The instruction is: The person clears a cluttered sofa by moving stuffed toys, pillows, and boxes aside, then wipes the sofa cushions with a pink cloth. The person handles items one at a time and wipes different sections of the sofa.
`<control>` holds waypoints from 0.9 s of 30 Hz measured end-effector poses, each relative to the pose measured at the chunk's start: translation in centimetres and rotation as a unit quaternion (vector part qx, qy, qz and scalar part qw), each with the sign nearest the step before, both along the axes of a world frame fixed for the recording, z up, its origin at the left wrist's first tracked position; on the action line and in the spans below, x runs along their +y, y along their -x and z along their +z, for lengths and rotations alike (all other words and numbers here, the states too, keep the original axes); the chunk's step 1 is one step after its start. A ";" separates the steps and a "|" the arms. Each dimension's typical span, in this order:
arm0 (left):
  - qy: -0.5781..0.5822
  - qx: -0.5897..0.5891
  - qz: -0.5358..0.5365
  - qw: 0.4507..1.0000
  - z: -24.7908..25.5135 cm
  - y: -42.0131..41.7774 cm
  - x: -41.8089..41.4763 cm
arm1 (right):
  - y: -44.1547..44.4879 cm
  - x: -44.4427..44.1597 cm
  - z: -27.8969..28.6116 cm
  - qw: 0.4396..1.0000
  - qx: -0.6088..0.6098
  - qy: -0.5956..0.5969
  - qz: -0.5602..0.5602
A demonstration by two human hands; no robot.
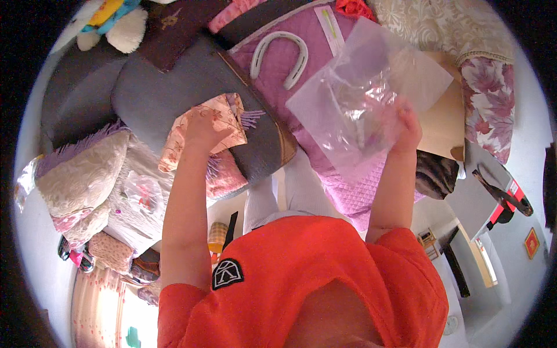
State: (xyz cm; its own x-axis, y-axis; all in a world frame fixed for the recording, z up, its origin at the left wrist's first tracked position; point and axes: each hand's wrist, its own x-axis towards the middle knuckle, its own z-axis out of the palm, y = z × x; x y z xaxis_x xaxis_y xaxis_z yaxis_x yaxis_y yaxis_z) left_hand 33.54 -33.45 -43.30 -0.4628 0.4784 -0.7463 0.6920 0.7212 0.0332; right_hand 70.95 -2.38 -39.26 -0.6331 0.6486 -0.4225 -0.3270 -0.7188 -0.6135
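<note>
My left hand [203, 129] lies over a folded orange floral cloth [180, 145] on a dark grey padded seat [169, 82]. Its thumb is spread to the right; whether the fingers grip the fabric is unclear. Purple fringe [251, 118] sticks out at the cloth's right side, and a pink cloth [227, 174] shows beneath it. In my right hand [404, 124] is a clear plastic bag [348, 95], raised over a purple quilted cover [278, 100]. The bag looks flat and creased, with glare across its middle.
On the purple cover lie a white horseshoe-shaped object [280, 54] and a slim white packet [329, 30]. Brown cardboard [441, 117] is at the right. Left of me are folded cream fabrics [82, 182] and a small clear bag with red contents [143, 195].
</note>
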 end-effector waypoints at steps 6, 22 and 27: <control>-0.264 -0.391 0.223 0.853 5.5 -5.3 6.6 | 4.1 -1.6 9.3 0.985 0.093 -0.045 0.137; -0.299 -0.220 -0.230 0.899 22.5 -10.0 -0.9 | 3.8 -11.9 21.7 0.711 -0.417 -0.545 0.150; -0.312 -0.193 -0.328 0.871 26.9 -11.5 -6.5 | 2.1 -17.9 23.5 0.668 -0.357 -0.630 0.173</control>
